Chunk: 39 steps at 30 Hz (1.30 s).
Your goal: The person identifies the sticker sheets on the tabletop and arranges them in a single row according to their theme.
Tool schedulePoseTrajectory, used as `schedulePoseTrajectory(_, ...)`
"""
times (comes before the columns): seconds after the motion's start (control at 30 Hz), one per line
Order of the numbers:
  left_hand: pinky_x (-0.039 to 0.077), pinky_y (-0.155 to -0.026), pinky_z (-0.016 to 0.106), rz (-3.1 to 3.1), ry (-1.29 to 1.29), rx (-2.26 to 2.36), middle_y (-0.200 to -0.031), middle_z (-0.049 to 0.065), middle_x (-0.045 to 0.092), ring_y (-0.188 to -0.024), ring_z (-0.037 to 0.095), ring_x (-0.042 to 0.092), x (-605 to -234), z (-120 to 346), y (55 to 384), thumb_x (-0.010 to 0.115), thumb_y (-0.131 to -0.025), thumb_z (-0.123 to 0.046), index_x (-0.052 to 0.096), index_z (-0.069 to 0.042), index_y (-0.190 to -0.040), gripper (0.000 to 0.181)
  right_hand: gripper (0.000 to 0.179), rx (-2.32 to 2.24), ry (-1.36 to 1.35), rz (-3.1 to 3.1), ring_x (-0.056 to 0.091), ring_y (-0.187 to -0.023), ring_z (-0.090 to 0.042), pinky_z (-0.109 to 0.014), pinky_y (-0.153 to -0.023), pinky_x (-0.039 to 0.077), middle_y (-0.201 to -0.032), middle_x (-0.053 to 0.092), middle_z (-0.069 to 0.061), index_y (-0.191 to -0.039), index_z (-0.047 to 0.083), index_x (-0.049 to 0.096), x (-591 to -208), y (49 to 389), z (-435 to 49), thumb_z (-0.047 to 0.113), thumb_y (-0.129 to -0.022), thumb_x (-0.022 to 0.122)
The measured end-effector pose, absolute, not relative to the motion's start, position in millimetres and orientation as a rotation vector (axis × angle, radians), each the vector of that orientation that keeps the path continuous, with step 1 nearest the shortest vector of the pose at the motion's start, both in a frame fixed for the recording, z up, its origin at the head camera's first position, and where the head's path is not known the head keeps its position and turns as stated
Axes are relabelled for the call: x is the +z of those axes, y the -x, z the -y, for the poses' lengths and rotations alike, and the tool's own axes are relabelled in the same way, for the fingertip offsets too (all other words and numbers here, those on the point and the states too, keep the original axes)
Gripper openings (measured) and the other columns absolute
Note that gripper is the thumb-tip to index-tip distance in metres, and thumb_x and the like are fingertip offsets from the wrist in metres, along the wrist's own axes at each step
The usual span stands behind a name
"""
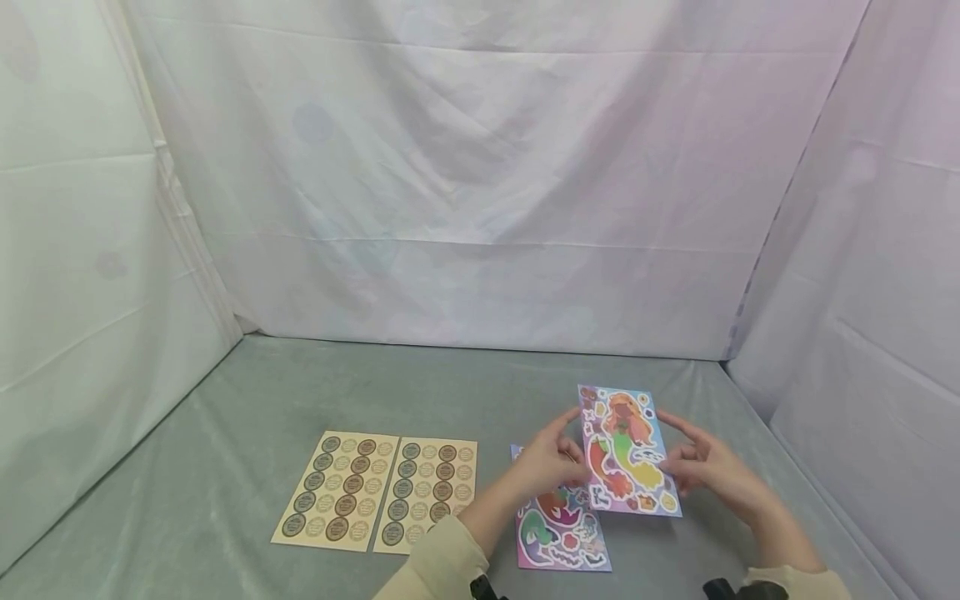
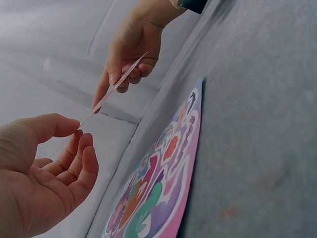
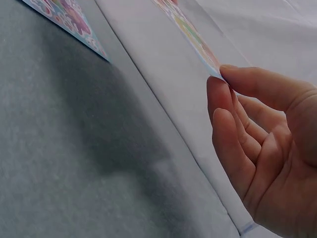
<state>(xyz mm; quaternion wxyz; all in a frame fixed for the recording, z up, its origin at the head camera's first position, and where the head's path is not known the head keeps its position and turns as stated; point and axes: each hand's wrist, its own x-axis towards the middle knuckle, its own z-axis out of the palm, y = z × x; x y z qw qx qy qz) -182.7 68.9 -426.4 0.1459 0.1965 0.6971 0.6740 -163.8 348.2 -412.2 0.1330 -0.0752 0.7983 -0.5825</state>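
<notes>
A colourful mermaid sticker sheet (image 1: 624, 450) is held up off the table between both hands. My left hand (image 1: 551, 458) pinches its left edge between thumb and fingers; the left wrist view shows the sheet (image 2: 116, 84) nearly edge-on. On the opposite edge, my right hand (image 1: 708, 471) pinches it with thumb and fingertips, and the right wrist view shows that grip at the sheet's corner (image 3: 195, 39). A second mermaid sticker sheet (image 1: 562, 533) lies flat on the table below, partly hidden by the left hand and the raised sheet.
Two cream sheets of round brown and beige stickers, one at left (image 1: 335, 492) and another (image 1: 427, 492) beside it, lie on the grey cloth-covered table (image 1: 187, 467). White fabric walls (image 1: 465, 167) hang behind and at both sides.
</notes>
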Motion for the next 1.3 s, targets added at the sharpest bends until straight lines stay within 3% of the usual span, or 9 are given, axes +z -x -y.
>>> schedulePoseTrajectory(0.17, 0.053, -0.056, 0.027, -2.011, -0.579, 1.926, -0.069, 0.002, 0.061, -0.057, 0.014, 0.058, -429.3, -72.9, 180.3, 0.072, -0.07, 0.014, 0.033, -0.016, -0.149, 0.093, 0.086, -1.667, 0.247, -2.301, 0.06, -0.066, -0.017, -0.034, -0.057, 0.055, -0.08, 0.064, -0.011, -0.151, 0.0, 0.007, -414.8, 159.3, -354.1, 0.009, -0.089, 0.065)
schedulePoseTrajectory(0.5, 0.053, -0.053, 0.027, -2.033, -0.569, 1.865, -0.066, 0.001, 0.062, -0.054, 0.017, 0.059, -429.4, -81.0, 169.2, 0.073, -0.071, 0.012, 0.03, -0.013, -0.15, 0.094, 0.082, -1.665, 0.254, -2.243, 0.059, -0.062, -0.013, -0.033, -0.057, 0.055, -0.076, 0.064, -0.006, -0.153, 0.009, 0.012, -421.7, 152.9, -367.1, 0.008, -0.09, 0.064)
schedulePoseTrajectory(0.67, 0.053, -0.053, 0.027, -2.114, -0.548, 1.792, -0.064, 0.001, 0.061, -0.055, 0.02, 0.06, -426.7, -83.3, 162.4, 0.075, -0.072, 0.009, 0.029, -0.011, -0.151, 0.094, 0.073, -1.687, 0.316, -2.198, 0.06, -0.06, -0.012, -0.031, -0.055, 0.054, -0.073, 0.065, -0.005, -0.147, 0.037, 0.028, -423.0, 150.9, -372.6, 0.006, -0.091, 0.062)
schedulePoseTrajectory(0.73, 0.051, -0.051, 0.026, -2.143, -0.532, 1.769, -0.063, 0.0, 0.061, -0.054, 0.019, 0.06, -427.1, -84.5, 160.6, 0.075, -0.071, 0.008, 0.029, -0.011, -0.15, 0.093, 0.07, -1.685, 0.334, -2.195, 0.061, -0.059, -0.012, -0.031, -0.054, 0.054, -0.073, 0.066, -0.007, -0.144, 0.041, 0.032, -423.6, 150.7, -374.1, 0.005, -0.09, 0.062)
schedulePoseTrajectory(0.8, 0.05, -0.05, 0.024, -2.154, -0.513, 1.758, -0.062, 0.0, 0.06, -0.053, 0.017, 0.059, -428.0, -85.7, 159.1, 0.076, -0.071, 0.008, 0.03, -0.011, -0.15, 0.093, 0.073, -1.672, 0.332, -2.2, 0.062, -0.059, -0.013, -0.03, -0.053, 0.054, -0.073, 0.066, -0.009, -0.149, 0.032, 0.03, -424.0, 150.8, -374.9, 0.005, -0.09, 0.062)
schedulePoseTrajectory(0.87, 0.049, -0.049, 0.024, -2.157, -0.503, 1.757, -0.062, 0.0, 0.06, -0.052, 0.017, 0.058, -429.3, -87.2, 158.2, 0.076, -0.07, 0.009, 0.03, -0.011, -0.15, 0.094, 0.077, -1.65, 0.328, -2.213, 0.062, -0.059, -0.014, -0.031, -0.052, 0.054, -0.073, 0.067, -0.012, -0.153, 0.015, 0.021, -424.7, 151.0, -375.6, 0.005, -0.089, 0.063)
schedulePoseTrajectory(0.97, 0.048, -0.047, 0.024, -2.182, -0.496, 1.739, -0.061, -0.001, 0.06, -0.049, 0.016, 0.057, -431.8, -89.0, 157.3, 0.077, -0.069, 0.008, 0.03, -0.011, -0.15, 0.095, 0.083, -1.606, 0.318, -2.235, 0.062, -0.059, -0.015, -0.031, -0.05, 0.053, -0.074, 0.067, -0.015, -0.149, -0.003, 0.008, -425.5, 151.7, -375.9, 0.005, -0.088, 0.065)
schedulePoseTrajectory(1.3, 0.043, -0.043, 0.022, -2.287, -0.495, 1.625, -0.057, -0.003, 0.059, -0.044, 0.013, 0.053, -437.7, -92.6, 152.9, 0.079, -0.068, 0.004, 0.03, -0.009, -0.15, 0.096, 0.087, -1.507, 0.221, -2.286, 0.062, -0.057, -0.018, -0.032, -0.049, 0.053, -0.072, 0.065, -0.017, -0.149, -0.005, 0.01, -428.3, 153.1, -374.5, 0.01, -0.086, 0.069)
